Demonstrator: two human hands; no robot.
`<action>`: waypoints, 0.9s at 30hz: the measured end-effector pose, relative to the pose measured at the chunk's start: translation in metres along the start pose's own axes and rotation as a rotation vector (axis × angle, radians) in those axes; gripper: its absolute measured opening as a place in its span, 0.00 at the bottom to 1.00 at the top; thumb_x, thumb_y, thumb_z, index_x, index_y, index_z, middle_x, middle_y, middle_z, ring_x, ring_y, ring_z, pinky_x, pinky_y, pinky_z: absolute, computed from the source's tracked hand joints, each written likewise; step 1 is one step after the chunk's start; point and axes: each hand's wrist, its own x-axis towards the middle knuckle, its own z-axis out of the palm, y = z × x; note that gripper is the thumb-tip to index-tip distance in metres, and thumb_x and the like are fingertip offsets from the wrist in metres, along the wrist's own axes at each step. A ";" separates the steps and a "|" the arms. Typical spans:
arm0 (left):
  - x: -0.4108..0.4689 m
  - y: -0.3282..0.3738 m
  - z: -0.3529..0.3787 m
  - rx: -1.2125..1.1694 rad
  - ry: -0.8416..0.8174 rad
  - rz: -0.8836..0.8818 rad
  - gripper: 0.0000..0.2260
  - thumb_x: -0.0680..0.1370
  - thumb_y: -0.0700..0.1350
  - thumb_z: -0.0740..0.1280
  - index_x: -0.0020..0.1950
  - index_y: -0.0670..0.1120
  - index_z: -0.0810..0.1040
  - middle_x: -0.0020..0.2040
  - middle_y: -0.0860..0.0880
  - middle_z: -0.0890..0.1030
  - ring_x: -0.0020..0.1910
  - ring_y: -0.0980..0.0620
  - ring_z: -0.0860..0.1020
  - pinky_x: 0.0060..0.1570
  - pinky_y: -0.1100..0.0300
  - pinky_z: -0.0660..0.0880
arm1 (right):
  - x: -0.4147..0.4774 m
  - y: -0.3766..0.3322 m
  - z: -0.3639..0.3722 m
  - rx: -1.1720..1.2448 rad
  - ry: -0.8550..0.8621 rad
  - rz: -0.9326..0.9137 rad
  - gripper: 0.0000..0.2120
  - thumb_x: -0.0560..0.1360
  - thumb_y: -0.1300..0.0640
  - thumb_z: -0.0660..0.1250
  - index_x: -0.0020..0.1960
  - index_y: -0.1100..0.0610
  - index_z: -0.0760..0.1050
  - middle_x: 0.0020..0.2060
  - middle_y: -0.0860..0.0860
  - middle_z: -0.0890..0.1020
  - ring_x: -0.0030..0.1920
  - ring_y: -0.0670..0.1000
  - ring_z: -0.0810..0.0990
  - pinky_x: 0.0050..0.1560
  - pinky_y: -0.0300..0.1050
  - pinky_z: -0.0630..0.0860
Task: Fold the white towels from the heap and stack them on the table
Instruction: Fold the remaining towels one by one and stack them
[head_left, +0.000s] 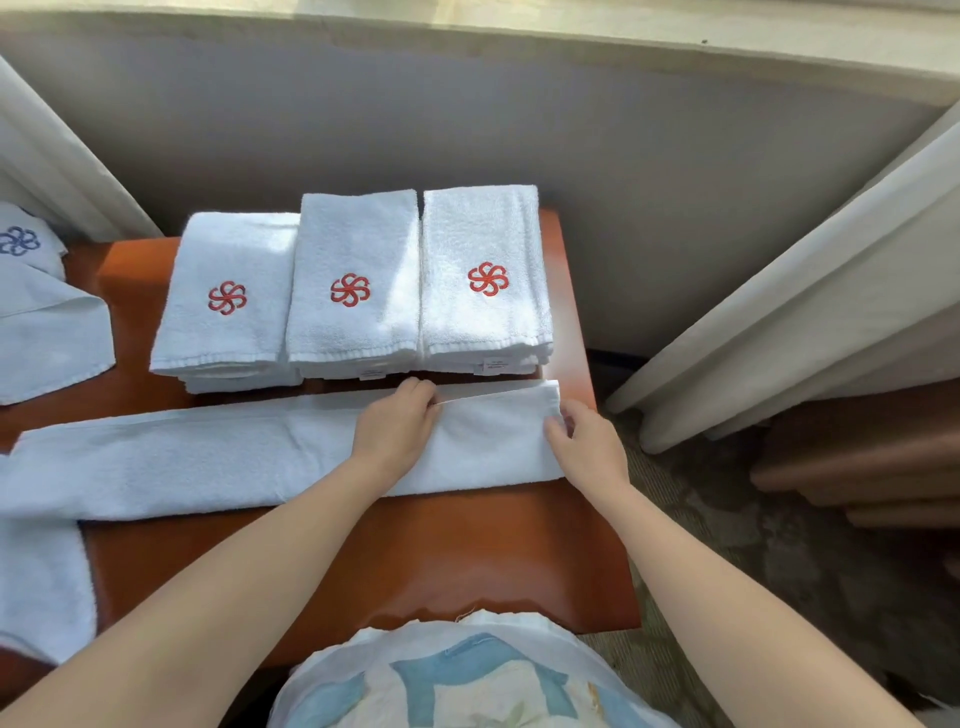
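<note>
Right grip (587, 441) pinches the right end of the long strip towel (208, 462), fingers curled round its edge; left grip (397, 423), just beside it, curls its fingertips over the far hem; the towel lies across the counter (415, 551), in front of the stacks. Step judged: cross-folding; next, the pinched end must travel leftward with edges flush. Count: one towel in hand; three folded stacks (358, 291); the heap (47, 332) at left cannot be counted.
</note>
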 end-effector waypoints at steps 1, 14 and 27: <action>0.000 0.001 -0.001 -0.022 0.016 -0.004 0.06 0.83 0.46 0.60 0.55 0.46 0.75 0.54 0.51 0.76 0.41 0.47 0.77 0.36 0.52 0.72 | 0.003 0.001 0.000 0.033 0.025 0.041 0.10 0.80 0.53 0.61 0.58 0.54 0.77 0.43 0.47 0.79 0.45 0.50 0.78 0.42 0.48 0.75; -0.024 -0.009 0.013 0.048 -0.039 0.407 0.11 0.76 0.36 0.68 0.59 0.42 0.81 0.59 0.43 0.79 0.53 0.41 0.79 0.46 0.48 0.78 | -0.013 -0.019 0.026 -0.348 -0.070 -0.509 0.21 0.78 0.59 0.65 0.70 0.53 0.74 0.68 0.50 0.75 0.69 0.52 0.71 0.65 0.48 0.70; -0.049 -0.009 0.035 0.311 -0.362 0.094 0.31 0.83 0.59 0.53 0.81 0.58 0.40 0.80 0.50 0.35 0.79 0.46 0.34 0.75 0.42 0.36 | -0.029 0.006 0.039 -0.686 -0.292 -0.449 0.38 0.79 0.51 0.62 0.81 0.45 0.43 0.80 0.49 0.39 0.80 0.51 0.37 0.73 0.48 0.34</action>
